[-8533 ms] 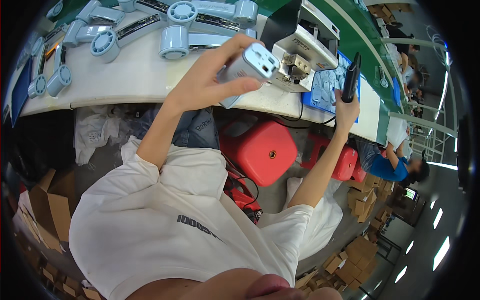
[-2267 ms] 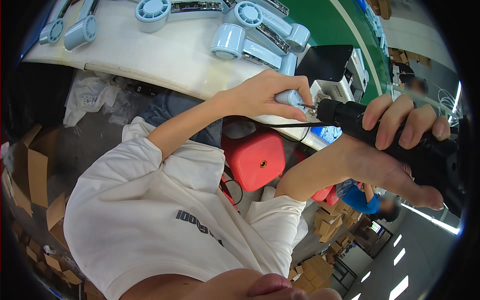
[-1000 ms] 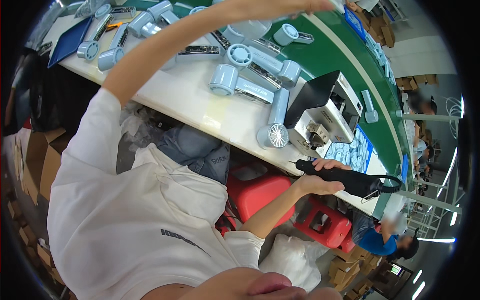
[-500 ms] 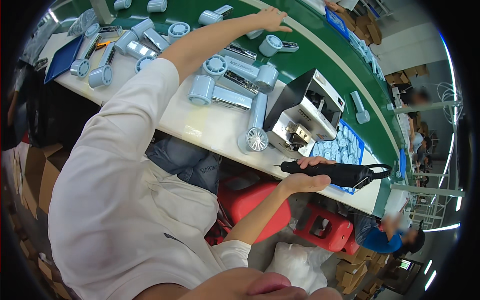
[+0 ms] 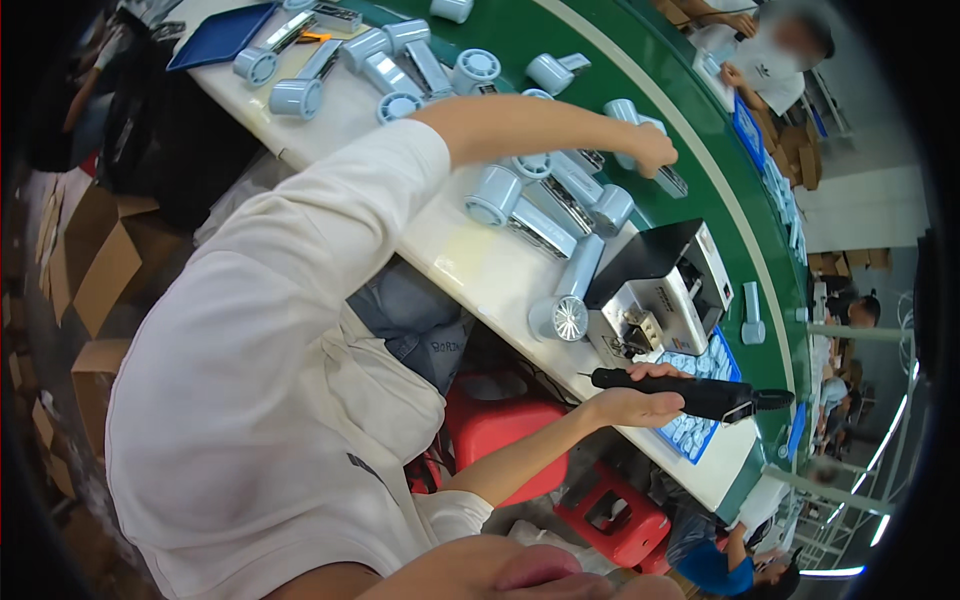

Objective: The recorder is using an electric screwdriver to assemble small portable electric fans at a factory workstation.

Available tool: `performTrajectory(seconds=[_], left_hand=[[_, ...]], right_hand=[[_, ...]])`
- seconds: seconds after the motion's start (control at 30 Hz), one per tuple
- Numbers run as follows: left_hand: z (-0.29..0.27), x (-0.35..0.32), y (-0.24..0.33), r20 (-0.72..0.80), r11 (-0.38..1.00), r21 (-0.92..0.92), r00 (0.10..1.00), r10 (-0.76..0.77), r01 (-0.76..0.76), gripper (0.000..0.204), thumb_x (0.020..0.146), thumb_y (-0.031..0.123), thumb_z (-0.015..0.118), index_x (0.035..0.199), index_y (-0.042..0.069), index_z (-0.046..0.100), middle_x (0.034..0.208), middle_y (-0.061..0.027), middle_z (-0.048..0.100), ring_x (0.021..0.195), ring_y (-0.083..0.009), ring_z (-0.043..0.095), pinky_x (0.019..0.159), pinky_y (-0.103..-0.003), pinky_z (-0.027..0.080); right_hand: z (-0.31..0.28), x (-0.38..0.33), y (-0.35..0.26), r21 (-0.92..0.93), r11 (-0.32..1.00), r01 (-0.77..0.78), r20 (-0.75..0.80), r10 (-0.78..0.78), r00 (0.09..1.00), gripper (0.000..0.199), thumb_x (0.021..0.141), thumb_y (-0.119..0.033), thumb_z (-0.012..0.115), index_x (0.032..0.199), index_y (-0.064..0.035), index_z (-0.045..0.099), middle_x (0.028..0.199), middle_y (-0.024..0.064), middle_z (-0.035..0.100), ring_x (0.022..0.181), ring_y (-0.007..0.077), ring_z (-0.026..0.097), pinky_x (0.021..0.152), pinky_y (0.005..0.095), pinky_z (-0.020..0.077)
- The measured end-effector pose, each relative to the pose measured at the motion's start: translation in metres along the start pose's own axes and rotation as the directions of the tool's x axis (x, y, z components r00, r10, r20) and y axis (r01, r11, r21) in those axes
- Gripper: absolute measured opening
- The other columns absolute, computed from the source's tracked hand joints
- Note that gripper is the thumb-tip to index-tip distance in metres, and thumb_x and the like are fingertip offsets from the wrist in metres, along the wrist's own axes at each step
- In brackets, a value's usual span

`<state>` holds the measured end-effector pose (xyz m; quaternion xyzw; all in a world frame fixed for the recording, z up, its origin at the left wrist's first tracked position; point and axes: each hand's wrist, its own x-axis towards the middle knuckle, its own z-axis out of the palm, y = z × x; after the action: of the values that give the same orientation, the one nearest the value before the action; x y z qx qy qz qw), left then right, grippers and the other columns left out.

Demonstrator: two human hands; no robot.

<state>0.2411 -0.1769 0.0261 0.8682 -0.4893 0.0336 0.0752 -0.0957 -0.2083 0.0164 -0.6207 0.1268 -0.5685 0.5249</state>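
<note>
My left hand (image 5: 655, 150) reaches far out over the green belt, its fingers curled down on the handle of a light-blue handheld fan (image 5: 622, 112); my hand hides part of that handle. In my right hand (image 5: 640, 402) lies a black electric screwdriver (image 5: 705, 395), its thin bit pointing left and its cord end to the right. It is held above the table's near edge, beside a black and silver screw feeder (image 5: 655, 290). Close to the feeder, one fan (image 5: 560, 318) shows its silvery bladed face.
More fans (image 5: 495, 195) lie scattered over the white table (image 5: 460, 262). A blue tray (image 5: 715, 440) of pale-blue parts sits right of the feeder; a dark blue tray (image 5: 222, 38) is at far left. Red stools (image 5: 615, 515) stand below. A co-worker (image 5: 775, 65) sits across the belt.
The view has shifted, so the table appears farther right and lower. My left hand has gone from stretched fingers above the belt to curled on a fan. The screwdriver stays in my right hand.
</note>
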Motion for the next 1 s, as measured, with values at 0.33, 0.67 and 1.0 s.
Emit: performTrajectory(seconds=[0.33,0.67,1.0], left_hand=[[-0.141,-0.203,-0.123,-0.279,0.976,0.107,0.937,0.211,-0.188,0.025,0.069,0.021,0.066,0.089,0.008,0.058,0.079,-0.0102,0.062,0.079,-0.0288,0.059,0.072,-0.039,0.045],[-0.12,-0.344,-0.293,0.079,0.89,0.2,0.899,-0.431,0.409,0.038,0.063,0.015,0.063,0.1,0.011,0.064,0.085,-0.0086,0.066,0.076,-0.0246,0.061,0.072,-0.038,0.047],[-0.09,-0.197,-0.279,0.093,0.937,0.006,0.932,-0.349,0.35,0.033,0.072,0.021,0.055,0.099,0.004,0.063,0.088,-0.0152,0.066,0.078,-0.0286,0.062,0.069,-0.038,0.049]], right_hand=[[-0.009,0.004,0.001,0.056,0.998,0.012,-0.038,-0.01,0.999,0.067,0.089,-0.057,0.035,0.103,0.0078,0.043,0.065,0.0076,0.043,0.045,0.0126,0.037,0.042,0.0234,0.035],[0.004,0.005,0.002,0.051,0.997,-0.05,0.004,0.05,0.999,0.062,0.092,-0.054,0.032,0.103,0.006,0.043,0.067,0.0076,0.044,0.046,0.0125,0.038,0.043,0.0235,0.0352],[-0.019,0.01,-0.001,-0.033,0.999,-0.02,-0.091,0.017,0.996,0.066,0.09,-0.057,0.034,0.105,0.0057,0.044,0.067,0.0074,0.044,0.047,0.0122,0.038,0.043,0.0234,0.0348]])
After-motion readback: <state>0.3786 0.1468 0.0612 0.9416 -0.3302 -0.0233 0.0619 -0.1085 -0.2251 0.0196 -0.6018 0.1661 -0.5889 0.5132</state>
